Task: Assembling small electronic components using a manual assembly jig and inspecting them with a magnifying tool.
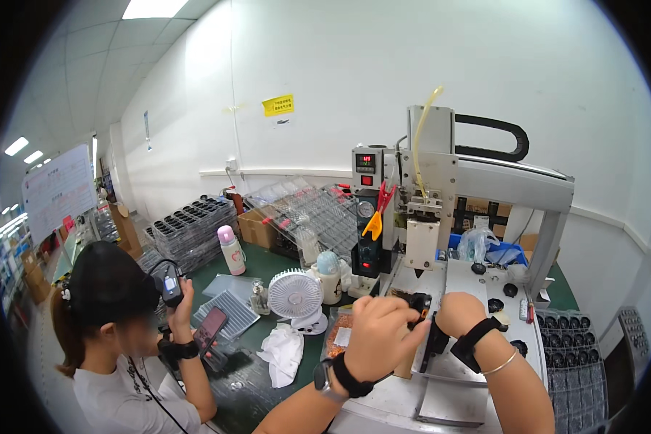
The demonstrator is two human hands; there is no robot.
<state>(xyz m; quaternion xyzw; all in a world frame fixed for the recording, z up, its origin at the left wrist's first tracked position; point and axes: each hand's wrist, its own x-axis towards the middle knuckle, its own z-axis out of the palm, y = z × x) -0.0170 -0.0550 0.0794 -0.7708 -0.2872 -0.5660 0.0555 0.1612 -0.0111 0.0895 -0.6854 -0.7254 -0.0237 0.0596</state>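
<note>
My left hand is raised over the front of the machine's white bed, its fingers bent around a small round black plastic part with a bit of orange on it. Close to its right, my right hand is curled, knuckles up. Most of its fingers are hidden, and whatever they grip cannot be made out. A dark upright piece shows just below and left of that hand. Above both hands hangs the machine's dispensing head with its dark pointed nozzle. Similar black round parts lie on the bed to the right.
On the left sits a person holding a phone and a small device. A white fan, white cloth and bag of orange pieces lie on the green table. Trays of black parts stand at right.
</note>
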